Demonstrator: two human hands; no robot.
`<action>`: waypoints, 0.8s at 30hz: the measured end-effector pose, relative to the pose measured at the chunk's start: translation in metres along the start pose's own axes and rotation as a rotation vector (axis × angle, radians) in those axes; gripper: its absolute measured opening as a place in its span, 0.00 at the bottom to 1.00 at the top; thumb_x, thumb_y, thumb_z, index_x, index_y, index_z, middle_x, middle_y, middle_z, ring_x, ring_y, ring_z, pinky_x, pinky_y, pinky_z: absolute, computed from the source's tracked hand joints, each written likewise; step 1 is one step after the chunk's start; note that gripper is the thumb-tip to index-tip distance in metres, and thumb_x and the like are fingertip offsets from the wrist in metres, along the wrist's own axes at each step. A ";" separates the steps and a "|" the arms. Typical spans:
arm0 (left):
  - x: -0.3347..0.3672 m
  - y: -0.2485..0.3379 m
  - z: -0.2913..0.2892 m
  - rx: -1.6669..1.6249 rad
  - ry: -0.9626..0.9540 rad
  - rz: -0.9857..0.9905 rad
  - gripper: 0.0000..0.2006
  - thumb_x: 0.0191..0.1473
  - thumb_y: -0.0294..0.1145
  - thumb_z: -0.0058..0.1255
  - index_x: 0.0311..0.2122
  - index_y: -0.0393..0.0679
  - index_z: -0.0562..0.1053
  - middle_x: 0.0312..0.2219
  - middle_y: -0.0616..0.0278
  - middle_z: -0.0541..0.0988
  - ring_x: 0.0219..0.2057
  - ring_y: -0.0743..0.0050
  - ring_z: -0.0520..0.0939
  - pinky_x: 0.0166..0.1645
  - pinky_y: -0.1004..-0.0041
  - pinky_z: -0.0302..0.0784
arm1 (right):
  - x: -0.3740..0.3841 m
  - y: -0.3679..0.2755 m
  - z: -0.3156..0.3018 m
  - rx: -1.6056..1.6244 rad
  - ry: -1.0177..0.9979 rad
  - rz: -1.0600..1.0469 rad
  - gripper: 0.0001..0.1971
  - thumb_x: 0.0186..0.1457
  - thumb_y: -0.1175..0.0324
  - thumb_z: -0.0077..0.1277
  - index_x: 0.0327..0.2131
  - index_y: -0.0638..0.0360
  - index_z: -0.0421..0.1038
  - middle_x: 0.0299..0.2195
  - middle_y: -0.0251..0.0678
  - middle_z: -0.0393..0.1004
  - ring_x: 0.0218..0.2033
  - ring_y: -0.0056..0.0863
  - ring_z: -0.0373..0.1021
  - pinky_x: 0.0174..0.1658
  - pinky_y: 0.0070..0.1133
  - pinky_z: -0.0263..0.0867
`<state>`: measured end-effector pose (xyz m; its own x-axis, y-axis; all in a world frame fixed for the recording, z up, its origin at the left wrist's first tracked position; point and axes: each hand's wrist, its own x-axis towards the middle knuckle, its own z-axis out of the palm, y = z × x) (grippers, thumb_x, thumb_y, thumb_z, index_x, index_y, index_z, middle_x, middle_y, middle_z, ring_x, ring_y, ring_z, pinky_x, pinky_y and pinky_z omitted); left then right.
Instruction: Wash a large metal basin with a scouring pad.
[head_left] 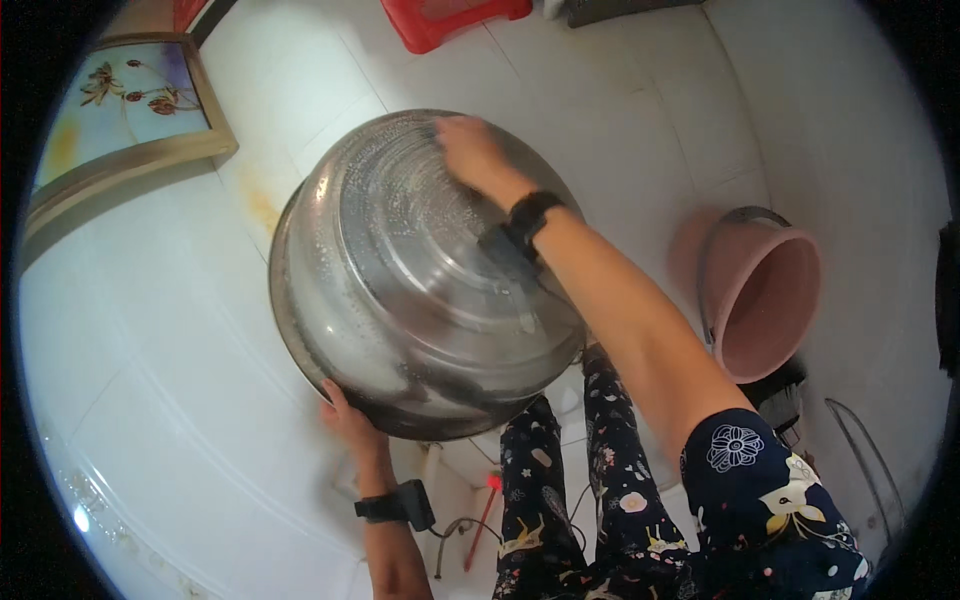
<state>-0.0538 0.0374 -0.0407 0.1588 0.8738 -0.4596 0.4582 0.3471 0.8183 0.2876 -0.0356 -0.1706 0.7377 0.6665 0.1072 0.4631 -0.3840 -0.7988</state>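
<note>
A large round metal basin (pixel 390 270) is tilted in front of me, its ringed outer bottom turned up toward me. Wet streaks and small droplets or suds cover much of that surface. Low on the left, my left hand (pixel 350 422) grips the basin's rim, thumb on the outside and fingers hidden behind it. My right hand (pixel 472 155) presses against the upper part of the bottom with its fingers curled in. Motion blurs it, and whatever may be under the fingers is hidden.
A pink bucket (pixel 770 300) with a handle leans at the right. At the upper left is a framed flower picture (pixel 130 110); a red plastic stool (pixel 430 30) stands at the top. A bent metal rod or hose (pixel 865 455) lies lower right. White tiles surround everything.
</note>
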 end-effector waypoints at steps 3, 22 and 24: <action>-0.009 -0.006 -0.007 -0.004 0.028 0.040 0.21 0.59 0.42 0.39 0.48 0.33 0.62 0.41 0.54 0.70 0.39 0.63 0.73 0.42 0.66 0.72 | 0.001 -0.012 0.002 -0.155 -0.363 0.165 0.17 0.55 0.71 0.38 0.47 0.64 0.64 0.45 0.45 0.68 0.48 0.41 0.63 0.53 0.32 0.57; -0.008 0.004 0.010 0.014 0.011 0.050 0.16 0.60 0.39 0.37 0.42 0.34 0.67 0.35 0.61 0.72 0.35 0.76 0.71 0.41 0.74 0.68 | 0.017 0.024 -0.007 0.038 -0.245 0.097 0.19 0.55 0.68 0.36 0.52 0.55 0.59 0.49 0.46 0.64 0.50 0.47 0.60 0.50 0.33 0.61; -0.006 0.002 0.013 -0.041 -0.010 0.054 0.17 0.60 0.40 0.37 0.43 0.34 0.66 0.35 0.61 0.72 0.35 0.76 0.71 0.41 0.74 0.68 | -0.038 0.090 -0.017 -0.072 -0.196 0.306 0.21 0.57 0.66 0.36 0.54 0.55 0.55 0.51 0.49 0.61 0.51 0.47 0.59 0.51 0.35 0.59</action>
<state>-0.0422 0.0281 -0.0405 0.1914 0.8880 -0.4181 0.4122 0.3139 0.8553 0.3096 -0.1069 -0.2362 0.7426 0.6208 -0.2512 0.2743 -0.6242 -0.7316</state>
